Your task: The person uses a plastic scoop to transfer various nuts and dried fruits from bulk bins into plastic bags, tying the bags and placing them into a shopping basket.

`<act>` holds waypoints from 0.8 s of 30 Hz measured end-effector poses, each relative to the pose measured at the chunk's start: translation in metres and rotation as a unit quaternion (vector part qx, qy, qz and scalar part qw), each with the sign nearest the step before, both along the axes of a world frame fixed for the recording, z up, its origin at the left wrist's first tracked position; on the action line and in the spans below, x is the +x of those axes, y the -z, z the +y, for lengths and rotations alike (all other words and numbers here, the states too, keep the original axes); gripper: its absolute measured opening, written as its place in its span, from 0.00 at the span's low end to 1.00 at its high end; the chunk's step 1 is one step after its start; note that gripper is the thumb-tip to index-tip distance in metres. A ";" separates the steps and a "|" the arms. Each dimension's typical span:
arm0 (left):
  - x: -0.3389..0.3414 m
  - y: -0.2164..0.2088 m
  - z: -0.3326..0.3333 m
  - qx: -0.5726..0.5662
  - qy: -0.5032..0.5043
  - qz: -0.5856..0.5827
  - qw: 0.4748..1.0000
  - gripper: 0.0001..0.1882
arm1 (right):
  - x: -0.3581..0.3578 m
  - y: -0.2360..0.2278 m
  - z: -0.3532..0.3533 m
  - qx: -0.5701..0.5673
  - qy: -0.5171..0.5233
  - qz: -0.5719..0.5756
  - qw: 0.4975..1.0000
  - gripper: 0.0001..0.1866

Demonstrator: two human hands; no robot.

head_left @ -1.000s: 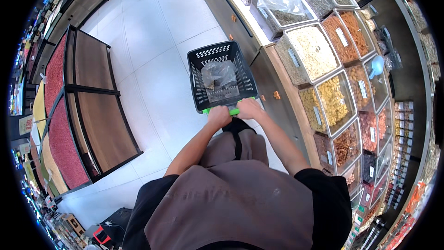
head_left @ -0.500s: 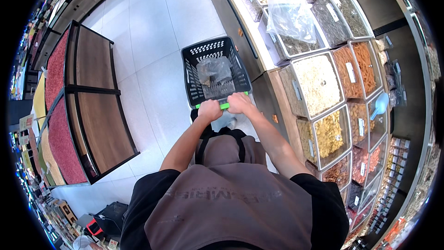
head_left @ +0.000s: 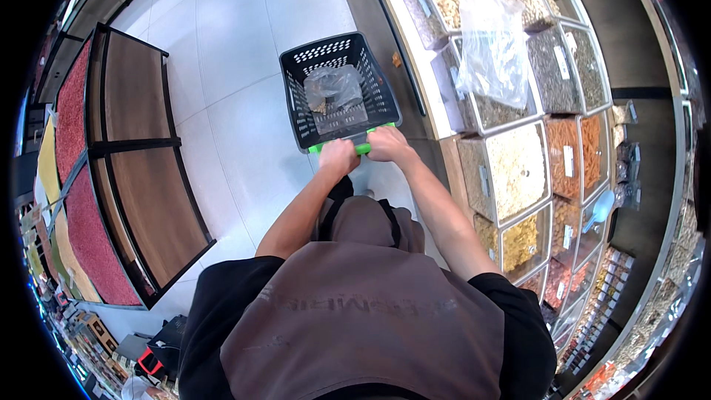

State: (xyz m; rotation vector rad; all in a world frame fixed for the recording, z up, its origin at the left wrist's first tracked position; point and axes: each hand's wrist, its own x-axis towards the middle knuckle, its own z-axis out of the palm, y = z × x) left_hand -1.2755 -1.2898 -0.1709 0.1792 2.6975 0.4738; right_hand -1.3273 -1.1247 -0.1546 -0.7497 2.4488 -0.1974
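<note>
- Both hands are sitting side by side on the green handle [head_left: 348,147] of a black mesh shopping basket [head_left: 339,89]; this two-handed hold is likely keeping the basket tracking straight.
- Left hand [head_left: 338,158] is clenching the handle's left part, fingers curled over the bar, knuckles up.
- Right hand [head_left: 388,144] is clenching the handle's right part, fingers wrapped over and around it, touching or nearly touching the left hand.
- Basket is riding low over the pale tiled floor [head_left: 222,67], just ahead of the person's brown apron [head_left: 355,311], arms reaching forward to keep it off the legs.
- Inside the basket a clear plastic bag [head_left: 335,96] with some brownish contents is lying on the bottom, walls holding it in place; exact contents too blurry to tell.
- Right of the basket, a long counter of bulk bins [head_left: 511,170] is running alongside, holding nuts, grains and dried goods; basket's right edge is near the counter's base, probably to keep the bins within reach.
- A large clear bag [head_left: 495,48] is standing up above the bins right of the basket, loose and crumpled.
- A blue scoop [head_left: 601,207] is resting at a bin farther right.
- Left of the basket, well apart, dark-framed wooden display trays [head_left: 133,178] with red and yellow goods are leaving an aisle open.
</note>
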 end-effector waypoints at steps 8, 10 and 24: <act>-0.082 -0.004 -0.031 0.012 0.009 -0.024 1.000 0.13 | -0.083 -0.010 -0.033 0.033 0.002 -0.010 0.999 0.12; -0.101 -0.011 -0.036 0.007 0.010 -0.045 0.999 0.13 | -0.098 -0.009 -0.037 0.031 0.006 -0.006 0.999 0.12; -0.236 -0.010 -0.091 -0.016 0.013 -0.023 1.000 0.16 | -0.232 -0.001 -0.089 -0.003 0.003 -0.012 1.000 0.15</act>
